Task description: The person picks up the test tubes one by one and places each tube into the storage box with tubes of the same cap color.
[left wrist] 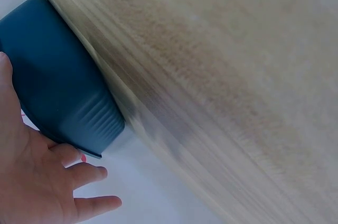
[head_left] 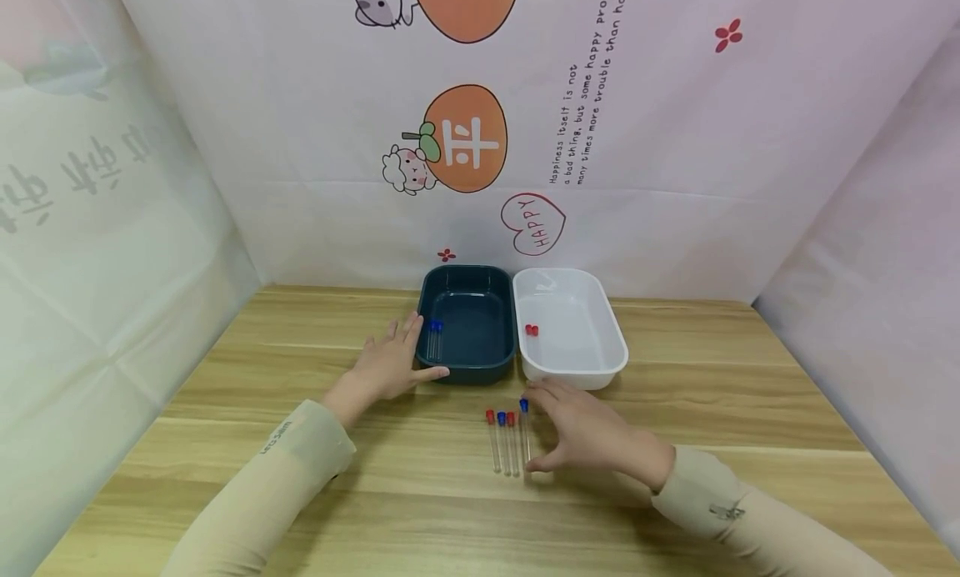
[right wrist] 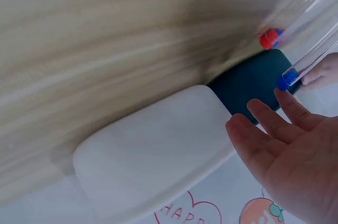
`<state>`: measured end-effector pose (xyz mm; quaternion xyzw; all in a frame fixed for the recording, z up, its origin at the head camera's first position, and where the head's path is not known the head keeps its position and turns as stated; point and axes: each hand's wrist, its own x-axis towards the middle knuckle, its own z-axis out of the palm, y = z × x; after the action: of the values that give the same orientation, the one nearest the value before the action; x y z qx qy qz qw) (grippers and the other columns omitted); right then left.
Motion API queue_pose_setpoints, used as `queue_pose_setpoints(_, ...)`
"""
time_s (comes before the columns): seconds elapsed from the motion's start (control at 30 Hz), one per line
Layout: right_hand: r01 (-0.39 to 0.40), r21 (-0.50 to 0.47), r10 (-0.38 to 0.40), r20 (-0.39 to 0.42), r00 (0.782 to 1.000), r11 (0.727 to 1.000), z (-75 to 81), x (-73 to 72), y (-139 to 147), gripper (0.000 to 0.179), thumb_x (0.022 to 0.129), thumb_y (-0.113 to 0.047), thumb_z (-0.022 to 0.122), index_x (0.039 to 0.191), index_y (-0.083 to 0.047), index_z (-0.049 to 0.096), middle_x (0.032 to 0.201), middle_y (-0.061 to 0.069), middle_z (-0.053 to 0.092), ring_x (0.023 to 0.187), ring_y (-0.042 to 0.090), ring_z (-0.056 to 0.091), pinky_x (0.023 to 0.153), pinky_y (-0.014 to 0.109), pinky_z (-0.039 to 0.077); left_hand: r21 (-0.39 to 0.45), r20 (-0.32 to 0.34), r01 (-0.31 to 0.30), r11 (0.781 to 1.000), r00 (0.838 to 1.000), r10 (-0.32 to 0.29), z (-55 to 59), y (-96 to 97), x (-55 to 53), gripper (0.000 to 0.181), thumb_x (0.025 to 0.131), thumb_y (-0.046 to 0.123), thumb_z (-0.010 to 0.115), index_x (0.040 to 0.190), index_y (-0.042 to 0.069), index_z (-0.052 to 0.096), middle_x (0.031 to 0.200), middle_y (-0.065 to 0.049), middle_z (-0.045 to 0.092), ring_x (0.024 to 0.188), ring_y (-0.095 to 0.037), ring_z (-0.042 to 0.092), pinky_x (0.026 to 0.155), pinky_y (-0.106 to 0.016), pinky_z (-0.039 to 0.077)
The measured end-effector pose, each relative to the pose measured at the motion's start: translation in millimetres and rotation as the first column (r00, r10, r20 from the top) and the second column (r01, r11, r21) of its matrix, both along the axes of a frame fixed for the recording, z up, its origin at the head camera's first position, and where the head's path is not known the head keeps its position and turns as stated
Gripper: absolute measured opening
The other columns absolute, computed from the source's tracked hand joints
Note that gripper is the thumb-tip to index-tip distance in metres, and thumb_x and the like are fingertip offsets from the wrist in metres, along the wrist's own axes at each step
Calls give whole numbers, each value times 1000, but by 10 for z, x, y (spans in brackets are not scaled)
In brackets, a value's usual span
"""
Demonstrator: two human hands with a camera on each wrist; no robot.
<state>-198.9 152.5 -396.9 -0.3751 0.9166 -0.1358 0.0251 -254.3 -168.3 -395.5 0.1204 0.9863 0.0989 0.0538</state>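
The left hand point(head_left: 390, 364), fingers spread wide and nearly straight, rests against the side of the dark dish point(head_left: 476, 318). The right hand point(head_left: 588, 431) holds a blue-capped tube point(head_left: 526, 435) end to end between finger and thumb, in front of the white dish point(head_left: 577, 335). Just beside it, three other tubes point(head_left: 505, 448) lie on the tabletop point(head_left: 420, 494), two red-capped, one blue-capped.

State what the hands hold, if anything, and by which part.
Right hand apparently pinches a slender, transparent, blue-capped tube by both ends; left hand touches a dark teal rectangular tray.
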Motion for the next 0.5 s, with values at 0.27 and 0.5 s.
queue_pose_setpoints(0.27,-9,-30,8,-20,1000,1000,156,32,-15,93,73,-48,91,143,1,53,145,19,54,134,37,51,110,53,43,0,2,-1,1000,1000,1,0,-1,4,108,94,72,53,165,3,9,171,-14,7,153,-43,15,115,-72,18)
queue_pose_setpoints(0.5,2,-29,-3,-42,999,1000,297,11,-24,93,72,-48,93,142,0,54,143,18,56,134,36,51,110,52,43,6,6,-5,1000,1000,5,0,7,2,106,96,69,55,165,3,9,171,-14,6,153,-43,14,115,-72,17)
